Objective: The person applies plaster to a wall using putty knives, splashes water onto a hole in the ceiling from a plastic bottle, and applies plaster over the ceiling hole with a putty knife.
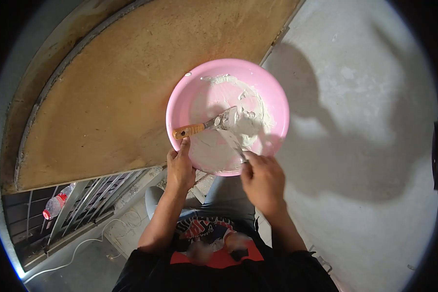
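A pink plastic basin holds white paste, smeared over its bottom and thicker toward the far and right sides. My left hand grips the basin's near left rim, thumb on top and fingers mostly hidden underneath. Just above that thumb lies the wooden handle of a putty knife, resting across the left rim with its coated blade reaching into the paste. My right hand is closed round the handle of a second scraper. Its blade slants up and left into the basin, close to the first blade.
A brown board with a curved edge spans the left. To the right is a grey surface with shadows. At lower left are metal bars, a plastic bottle with a red label and a white cable.
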The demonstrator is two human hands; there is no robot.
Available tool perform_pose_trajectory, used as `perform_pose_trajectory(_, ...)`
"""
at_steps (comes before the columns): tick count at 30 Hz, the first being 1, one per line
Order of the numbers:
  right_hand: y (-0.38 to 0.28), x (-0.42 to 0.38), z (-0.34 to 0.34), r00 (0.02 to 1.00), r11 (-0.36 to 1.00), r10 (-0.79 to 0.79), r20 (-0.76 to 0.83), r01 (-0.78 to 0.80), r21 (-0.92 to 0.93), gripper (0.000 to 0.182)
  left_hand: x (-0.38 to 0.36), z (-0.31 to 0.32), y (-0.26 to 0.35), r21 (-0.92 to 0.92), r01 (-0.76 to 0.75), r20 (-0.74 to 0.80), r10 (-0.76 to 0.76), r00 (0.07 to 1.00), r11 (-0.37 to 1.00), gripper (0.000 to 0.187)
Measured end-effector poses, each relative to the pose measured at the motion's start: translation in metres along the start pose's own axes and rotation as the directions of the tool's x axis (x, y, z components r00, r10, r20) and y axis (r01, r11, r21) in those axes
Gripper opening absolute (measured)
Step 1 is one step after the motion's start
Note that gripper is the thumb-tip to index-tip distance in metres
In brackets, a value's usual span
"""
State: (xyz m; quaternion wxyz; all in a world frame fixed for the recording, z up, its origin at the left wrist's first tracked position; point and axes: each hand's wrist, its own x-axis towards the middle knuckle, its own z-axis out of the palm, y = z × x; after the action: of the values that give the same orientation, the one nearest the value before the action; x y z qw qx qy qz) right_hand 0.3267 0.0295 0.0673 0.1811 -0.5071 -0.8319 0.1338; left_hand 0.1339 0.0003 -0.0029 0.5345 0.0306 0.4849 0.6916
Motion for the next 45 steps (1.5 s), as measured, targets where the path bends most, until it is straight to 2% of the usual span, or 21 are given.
perform_pose_trajectory(3,0.025,0.006,-0.038,0.997,0.997,-0.071,-0.017,0.07,-0.019,0.022,0.001,0.001,-0.002,0.003,-0.01,0.019,0.01,1.0,1.0,0.04)
perform_pose_trajectory(6,0.033,0.019,-0.05,1.0,0.999,0.006,0.03,-0.005,-0.035,0.025,0.005,-0.004,-0.007,0.049,-0.029,0.028,0.028,0.999,0.998,0.037)
perform_pose_trajectory(8,0.027,0.023,-0.051,0.997,0.985,-0.052,0.063,0.062,-0.161,0.028,0.011,-0.007,-0.01,0.086,-0.052,0.018,0.051,0.999,0.995,0.035)
perform_pose_trajectory(10,0.022,0.02,-0.044,0.991,0.958,-0.083,0.104,0.108,-0.266,0.029,0.011,-0.009,-0.015,0.133,-0.071,-0.016,0.073,0.997,0.989,0.035)
perform_pose_trajectory(13,0.012,0.015,-0.021,0.984,0.911,-0.076,0.164,0.135,-0.39,0.029,0.014,-0.006,-0.019,0.107,-0.097,-0.058,0.104,0.993,0.99,0.035)
perform_pose_trajectory(15,0.009,0.009,-0.003,0.979,0.887,-0.046,0.198,0.131,-0.442,0.029,0.017,-0.01,-0.022,0.117,-0.11,-0.015,0.112,0.994,0.987,0.034)
perform_pose_trajectory(16,0.008,0.008,0.004,0.978,0.886,-0.117,0.171,0.18,-0.427,0.029,0.018,-0.011,-0.021,0.144,-0.101,0.006,0.101,0.995,0.984,0.033)
perform_pose_trajectory(19,-0.009,0.012,0.012,0.934,0.85,-0.089,0.345,0.252,-0.463,0.033,0.01,-0.006,-0.011,0.256,-0.1,-0.017,0.108,0.994,0.961,0.032)
perform_pose_trajectory(20,-0.012,0.016,0.012,0.908,0.869,-0.089,0.41,0.272,-0.414,0.028,0.01,-0.003,-0.008,0.3,-0.107,-0.039,0.124,0.992,0.948,0.034)
perform_pose_trajectory(23,-0.016,0.03,-0.005,0.898,0.916,-0.152,0.412,0.285,-0.284,0.027,0.018,-0.004,-0.01,0.29,-0.232,0.008,0.24,0.971,0.928,0.034)
perform_pose_trajectory(27,-0.015,0.037,-0.04,0.93,0.919,-0.15,0.336,0.257,-0.299,0.023,0.018,-0.016,-0.006,0.319,-0.128,0.025,0.126,0.992,0.939,0.03)
perform_pose_trajectory(31,0.008,0.035,-0.054,0.902,0.907,-0.175,0.394,0.304,-0.293,0.021,0.022,-0.011,-0.012,0.223,-0.164,0.046,0.157,0.986,0.961,0.033)
perform_pose_trajectory(33,0.017,0.039,-0.052,0.888,0.912,-0.185,0.421,0.315,-0.263,0.022,0.023,-0.008,-0.01,0.217,-0.173,0.06,0.163,0.985,0.961,0.033)
perform_pose_trajectory(36,0.023,0.055,-0.048,0.849,0.885,-0.19,0.493,0.365,-0.289,0.023,0.027,-0.011,-0.007,0.298,-0.114,0.078,0.095,0.992,0.948,0.032)
perform_pose_trajectory(39,0.016,0.071,-0.039,0.826,0.902,-0.162,0.54,0.346,-0.258,0.027,0.031,-0.012,-0.002,0.244,-0.113,0.103,0.09,0.991,0.963,0.031)
perform_pose_trajectory(42,0.019,0.072,-0.025,0.839,0.895,-0.269,0.474,0.399,-0.198,0.033,0.024,-0.014,0.014,0.288,-0.085,0.113,0.054,0.992,0.954,0.031)
perform_pose_trajectory(45,0.017,0.084,-0.014,0.828,0.915,-0.294,0.477,0.388,-0.11,0.037,0.033,-0.02,0.018,0.312,0.021,0.167,-0.076,0.983,0.95,0.034)
